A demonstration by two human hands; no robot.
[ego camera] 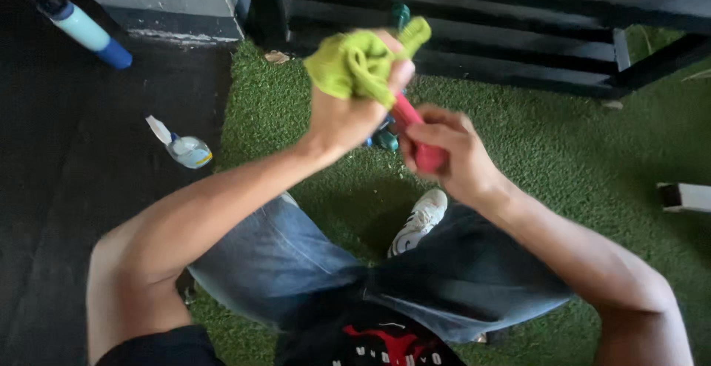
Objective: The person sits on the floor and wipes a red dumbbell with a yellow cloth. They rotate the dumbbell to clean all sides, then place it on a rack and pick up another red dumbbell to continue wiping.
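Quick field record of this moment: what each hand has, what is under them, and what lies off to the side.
left hand: closed on a yellow-green cloth, pressed on the upper end of the red object
right hand: grip closed round a red dumbbell-like object, lower end
below hands: green artificial turf, white shoe, blue jeans
near the hands: small teal dumbbells on the turf, partly hidden
left side: spray bottle lying on black floor mat; blue-capped bottle
behind: black rack

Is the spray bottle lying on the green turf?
No, the spray bottle lies on the dark floor mat, beside the turf's edge.
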